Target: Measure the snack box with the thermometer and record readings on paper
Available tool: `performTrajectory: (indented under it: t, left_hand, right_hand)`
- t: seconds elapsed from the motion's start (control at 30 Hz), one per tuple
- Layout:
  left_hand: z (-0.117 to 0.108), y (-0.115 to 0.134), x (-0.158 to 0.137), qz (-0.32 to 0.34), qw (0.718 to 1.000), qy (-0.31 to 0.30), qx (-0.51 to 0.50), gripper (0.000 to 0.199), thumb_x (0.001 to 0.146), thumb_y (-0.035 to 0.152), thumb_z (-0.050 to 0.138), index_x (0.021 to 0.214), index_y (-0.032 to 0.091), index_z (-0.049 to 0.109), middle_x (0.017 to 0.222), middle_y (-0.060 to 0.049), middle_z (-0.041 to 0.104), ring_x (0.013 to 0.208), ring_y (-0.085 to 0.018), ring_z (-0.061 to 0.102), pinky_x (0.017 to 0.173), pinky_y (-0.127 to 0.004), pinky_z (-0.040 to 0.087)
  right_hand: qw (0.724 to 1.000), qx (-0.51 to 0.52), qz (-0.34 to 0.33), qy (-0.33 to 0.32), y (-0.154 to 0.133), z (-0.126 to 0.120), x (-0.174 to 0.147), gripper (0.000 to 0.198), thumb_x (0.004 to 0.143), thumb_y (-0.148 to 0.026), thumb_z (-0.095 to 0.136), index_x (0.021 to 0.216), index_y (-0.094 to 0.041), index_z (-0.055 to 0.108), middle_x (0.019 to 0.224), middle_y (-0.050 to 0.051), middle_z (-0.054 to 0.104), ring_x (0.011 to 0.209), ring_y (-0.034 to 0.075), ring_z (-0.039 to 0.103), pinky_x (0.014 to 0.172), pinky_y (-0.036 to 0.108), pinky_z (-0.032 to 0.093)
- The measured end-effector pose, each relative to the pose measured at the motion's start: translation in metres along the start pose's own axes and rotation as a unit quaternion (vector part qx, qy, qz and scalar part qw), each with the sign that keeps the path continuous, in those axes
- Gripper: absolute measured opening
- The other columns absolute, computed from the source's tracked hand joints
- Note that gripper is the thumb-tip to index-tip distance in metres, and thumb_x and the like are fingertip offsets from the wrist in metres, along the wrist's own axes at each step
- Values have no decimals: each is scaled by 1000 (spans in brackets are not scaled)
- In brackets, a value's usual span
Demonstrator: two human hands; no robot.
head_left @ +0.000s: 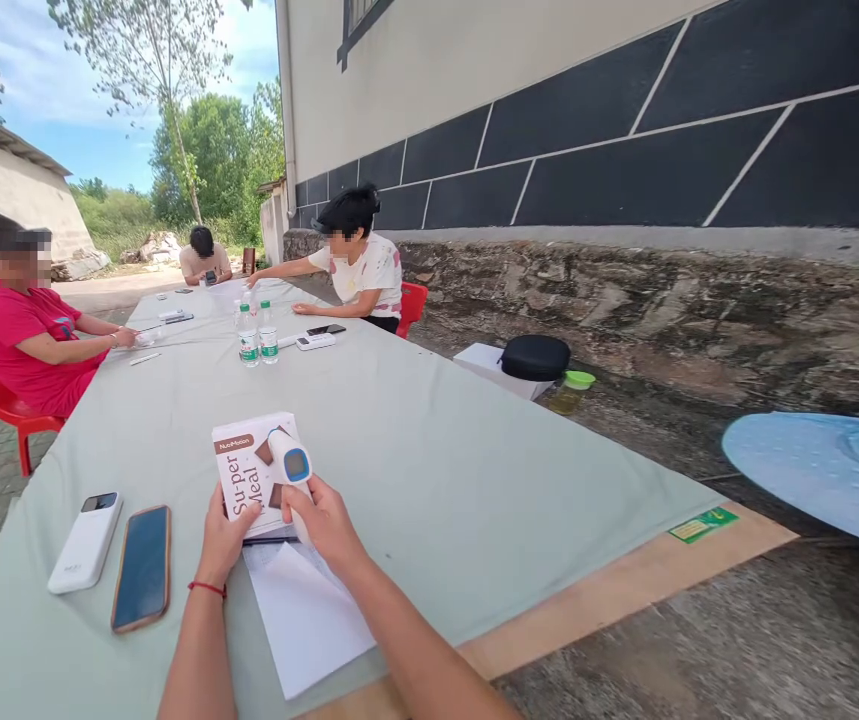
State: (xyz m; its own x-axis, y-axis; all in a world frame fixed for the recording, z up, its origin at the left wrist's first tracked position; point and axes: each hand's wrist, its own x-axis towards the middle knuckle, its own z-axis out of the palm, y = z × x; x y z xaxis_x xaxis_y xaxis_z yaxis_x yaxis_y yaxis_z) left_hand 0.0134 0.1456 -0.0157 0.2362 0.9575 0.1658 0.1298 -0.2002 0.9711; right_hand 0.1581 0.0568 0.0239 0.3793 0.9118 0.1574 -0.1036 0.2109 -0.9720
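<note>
My left hand point(224, 535), a red cord at its wrist, grips a white and brown box point(240, 470) printed "NutriMotion" and "Su-per Meal". My right hand point(326, 515) is wrapped round a white handheld infrared thermometer point(281, 443) with a blue-framed display. The thermometer's head is in front of the box's right part; whether they touch I cannot tell. Below both hands lie white paper sheets point(309, 625), the top one curling up. A dark pen point(270, 540) lies on them, partly hidden by my hands.
To the left on the table point(414, 430) are a white power bank point(86, 540) and a phone point(142, 568). Water bottles point(249, 340) and another phone point(326, 329) stand farther off. Several people point(361, 270) sit around the far part. A light-blue round surface point(819, 470) is at right.
</note>
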Motion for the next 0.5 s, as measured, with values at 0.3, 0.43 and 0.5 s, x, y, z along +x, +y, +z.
performTrajectory:
  t: [0.3, 0.43, 0.5]
  left_hand:
    - [1, -4, 0, -4, 1000, -13, -15, 59, 64, 43, 79, 114, 16, 60, 111, -11, 70, 102, -28, 65, 88, -39, 51]
    - [2, -6, -1, -7, 1000, -12, -23, 60, 65, 43, 79, 114, 15, 59, 113, -12, 69, 102, -27, 65, 88, -38, 51]
    - [2, -7, -2, -13, 999, -13, -34, 61, 64, 43, 80, 113, 16, 58, 112, -11, 70, 102, -26, 65, 88, -37, 51]
  right_hand:
    - [999, 2, 44, -29, 23, 7, 5, 30, 80, -48, 55, 68, -21, 52, 50, -3, 57, 49, 13, 49, 53, 26, 39]
    - [999, -1, 31, -41, 32, 4, 8, 31, 81, -49, 55, 68, -21, 54, 50, -2, 58, 50, 14, 51, 55, 27, 41]
    - [999, -12, 22, -35, 35, 3, 7, 31, 81, -49, 55, 67, -21, 54, 51, -2, 59, 52, 15, 52, 57, 28, 42]
